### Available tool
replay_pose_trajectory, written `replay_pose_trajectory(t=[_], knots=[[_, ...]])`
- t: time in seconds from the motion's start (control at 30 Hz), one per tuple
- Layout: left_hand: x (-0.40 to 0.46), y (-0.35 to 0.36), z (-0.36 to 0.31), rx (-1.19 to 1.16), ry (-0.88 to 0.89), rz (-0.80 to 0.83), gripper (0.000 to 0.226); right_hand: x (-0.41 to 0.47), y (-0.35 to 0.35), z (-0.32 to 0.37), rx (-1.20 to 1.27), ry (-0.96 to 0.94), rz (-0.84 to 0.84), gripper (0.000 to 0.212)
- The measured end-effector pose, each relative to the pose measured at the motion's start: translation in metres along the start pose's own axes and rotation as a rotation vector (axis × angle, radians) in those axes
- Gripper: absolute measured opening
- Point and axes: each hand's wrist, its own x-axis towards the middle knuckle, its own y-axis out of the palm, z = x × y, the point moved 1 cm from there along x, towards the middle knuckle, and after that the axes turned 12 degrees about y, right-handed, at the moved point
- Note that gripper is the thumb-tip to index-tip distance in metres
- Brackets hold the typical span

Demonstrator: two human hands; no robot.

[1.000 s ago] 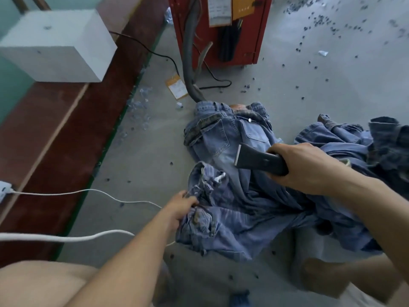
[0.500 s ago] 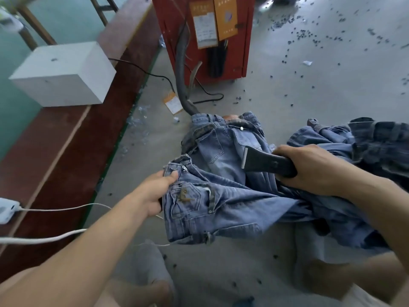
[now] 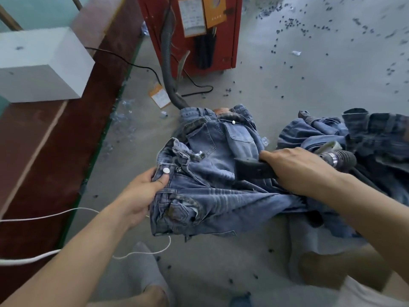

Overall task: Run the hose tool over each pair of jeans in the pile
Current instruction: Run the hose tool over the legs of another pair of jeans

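A pair of blue jeans (image 3: 212, 202) lies spread across the concrete floor in front of me. My left hand (image 3: 143, 191) pinches its waistband just below the white button. My right hand (image 3: 296, 169) grips the dark hose tool (image 3: 252, 168), whose flat nozzle rests on the denim near the hip. The ribbed end of the hose (image 3: 342, 159) sticks out behind my wrist. A second pair of jeans (image 3: 221, 131) lies flat beyond it, and a heap of more jeans (image 3: 354, 134) sits at the right.
A red machine (image 3: 192, 29) stands ahead with a grey corrugated hose (image 3: 168, 69) running down to the jeans. A white box (image 3: 42, 65) rests on the brown ledge at left. White cords (image 3: 44, 218) cross the floor near my socked foot (image 3: 148, 271). Small dark bits litter the floor.
My left hand pulled the waistband up and to the left, spreading the jeans flat. My right hand with the nozzle stayed on the denim, shifting slightly lower.
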Motion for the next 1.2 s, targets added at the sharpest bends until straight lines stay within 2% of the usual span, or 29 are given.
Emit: replay_pose_trajectory(t=[0.13, 0.27, 0.37, 0.47, 0.57, 0.63, 0.73, 0.83, 0.93, 1.07, 1.2], knots=[[-0.005, 0.003, -0.002, -0.074, -0.029, 0.006, 0.023, 0.009, -0.020, 0.004, 0.069, -0.058, -0.121, 0.038], [-0.009, 0.010, -0.006, -0.162, -0.028, 0.033, 0.023, 0.006, -0.011, 0.031, -0.068, -0.119, 0.064, 0.033], [-0.013, 0.014, -0.007, -0.173, -0.020, 0.040, 0.023, 0.008, -0.005, 0.053, 0.041, -0.152, 0.125, 0.032], [-0.016, 0.014, -0.005, -0.128, -0.001, 0.034, 0.024, 0.012, -0.008, 0.063, 0.208, -0.162, 0.107, 0.041], [-0.018, 0.012, -0.001, -0.071, 0.010, 0.033, 0.026, 0.019, -0.019, 0.042, 0.326, -0.099, 0.024, 0.039], [-0.021, 0.012, 0.001, -0.068, 0.024, 0.031, 0.027, 0.022, -0.025, 0.020, 0.233, -0.036, 0.020, 0.040], [-0.024, 0.012, 0.006, -0.111, 0.078, 0.059, 0.029, 0.016, -0.017, 0.014, 0.092, 0.006, 0.107, 0.034], [-0.027, 0.015, 0.010, -0.173, 0.126, 0.081, 0.036, 0.008, 0.006, 0.039, 0.020, -0.067, 0.112, 0.028], [-0.027, 0.017, 0.014, -0.180, 0.124, 0.074, 0.033, 0.007, 0.016, 0.053, 0.061, -0.132, 0.017, 0.021], [-0.026, 0.012, 0.014, -0.169, 0.113, 0.063, 0.032, 0.010, 0.002, 0.045, 0.316, -0.085, -0.006, 0.029], [-0.025, 0.012, 0.013, -0.192, 0.132, 0.077, 0.044, 0.006, 0.002, 0.031, 0.112, -0.029, 0.080, 0.018]])
